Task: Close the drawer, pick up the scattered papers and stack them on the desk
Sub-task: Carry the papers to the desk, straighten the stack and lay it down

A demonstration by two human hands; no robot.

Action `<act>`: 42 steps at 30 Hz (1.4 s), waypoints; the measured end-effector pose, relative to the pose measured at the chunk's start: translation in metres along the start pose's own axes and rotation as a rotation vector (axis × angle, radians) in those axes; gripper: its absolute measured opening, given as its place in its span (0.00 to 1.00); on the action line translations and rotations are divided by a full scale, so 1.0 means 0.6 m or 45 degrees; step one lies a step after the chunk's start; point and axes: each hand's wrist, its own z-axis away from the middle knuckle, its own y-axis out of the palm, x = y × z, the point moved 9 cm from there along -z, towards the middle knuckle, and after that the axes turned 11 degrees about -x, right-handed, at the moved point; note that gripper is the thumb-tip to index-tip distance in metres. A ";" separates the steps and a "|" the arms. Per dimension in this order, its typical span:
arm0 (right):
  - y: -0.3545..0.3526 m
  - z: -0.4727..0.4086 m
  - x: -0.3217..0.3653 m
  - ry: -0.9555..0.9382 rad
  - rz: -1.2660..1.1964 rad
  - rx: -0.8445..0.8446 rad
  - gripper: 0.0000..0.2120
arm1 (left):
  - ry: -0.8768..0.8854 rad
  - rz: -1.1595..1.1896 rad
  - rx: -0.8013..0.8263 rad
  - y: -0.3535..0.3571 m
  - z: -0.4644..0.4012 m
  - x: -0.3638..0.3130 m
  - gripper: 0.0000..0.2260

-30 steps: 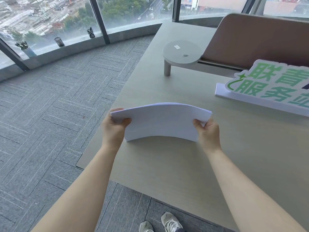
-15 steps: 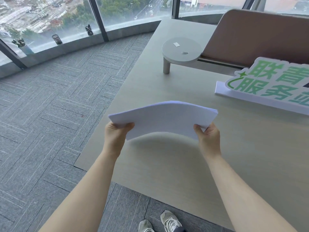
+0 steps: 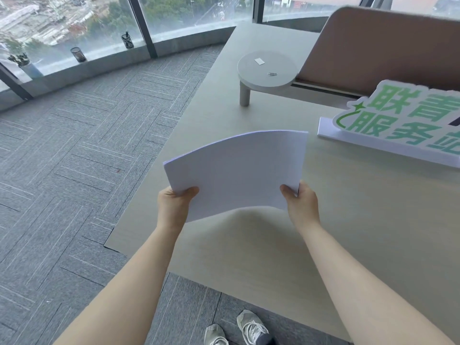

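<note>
A stack of white papers point(image 3: 239, 170) is held up above the pale wooden desk point(image 3: 348, 220), tilted so its far edge rises and its face is turned toward me. My left hand point(image 3: 174, 207) grips its near left corner. At the near right corner my right hand point(image 3: 302, 202) grips it too. The sheets bow slightly and cast a shadow on the desk below. No drawer is in view.
A white and green sign point(image 3: 403, 125) stands on the desk at the right. A round grey shelf point(image 3: 267, 69) on a leg sits further back, beside a brown divider panel point(image 3: 388, 46). Grey carpet point(image 3: 74, 145) lies to the left, with windows beyond it.
The stack has lifted off the desk and tipped from resting on its edge to a raised, tilted hold. Both hands moved with it.
</note>
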 end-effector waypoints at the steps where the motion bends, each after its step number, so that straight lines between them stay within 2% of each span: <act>1: -0.001 -0.002 0.005 0.012 -0.023 0.011 0.04 | -0.008 0.001 -0.017 -0.002 -0.002 -0.001 0.11; 5: -0.014 -0.008 0.034 0.005 -0.180 0.002 0.03 | -0.121 0.065 -0.079 -0.013 -0.001 -0.002 0.09; 10: -0.019 0.008 0.051 0.328 -0.718 -0.006 0.06 | -0.299 0.259 -0.105 -0.020 0.013 0.002 0.07; 12: -0.001 0.023 0.065 0.362 -0.787 0.053 0.05 | -0.393 0.355 -0.106 -0.013 0.020 0.010 0.08; 16: 0.044 0.057 0.098 0.243 -0.633 0.141 0.06 | -0.504 0.435 -0.113 0.005 0.038 0.019 0.08; 20: 0.066 0.077 0.111 0.162 -0.435 0.083 0.06 | -0.585 0.534 -0.126 0.019 0.057 0.026 0.09; 25: 0.069 0.079 0.109 0.156 -0.344 0.028 0.09 | -0.635 0.563 -0.102 0.015 0.070 0.042 0.09; 31: 0.063 0.066 0.092 0.169 -0.266 0.018 0.13 | -0.429 0.456 -0.157 -0.044 0.026 0.041 0.15; 35: 0.069 0.057 0.073 0.182 -0.185 0.104 0.11 | -0.290 0.238 -0.112 -0.078 -0.010 0.036 0.22; 42: 0.091 0.048 0.048 0.220 -0.098 0.192 0.10 | -0.202 -0.018 0.032 -0.083 -0.042 0.053 0.13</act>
